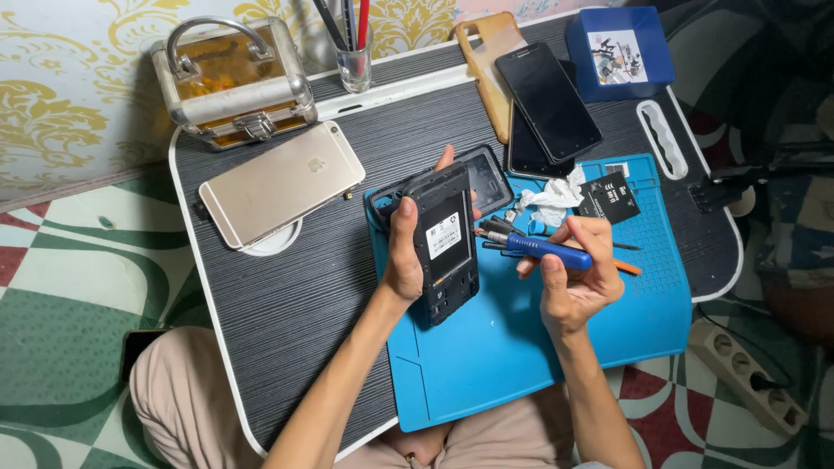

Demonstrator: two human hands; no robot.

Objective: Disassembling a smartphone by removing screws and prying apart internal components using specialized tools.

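The left hand [405, 252] is wrapped around an opened black phone [446, 247], back cover off, thumb along its near edge and fingertips showing past the far edge; the phone is held tilted above the left part of a blue work mat [521, 347]. The right hand [578, 278] is closed in a pinch on a blue-handled screwdriver [543, 250], whose metal tip points left and sits just beside the phone's right edge; whether the tip touches the phone cannot be told. Beneath the phone, on the mat, lies a black phone case [486, 178]. On the mat near the right hand are a crumpled white tissue [556, 198], a black battery [608, 198] and an orange-tipped tool [627, 267], the latter partly hidden by the hand. The mat rests on a dark striped lap table [287, 295]. On the table, well apart from the hands, lie a gold phone [280, 184] face down, a metal-framed case [233, 82], a glass with pens [354, 65], two dark phones [547, 104] stacked by a tan cover [486, 52], and a blue box [618, 52].
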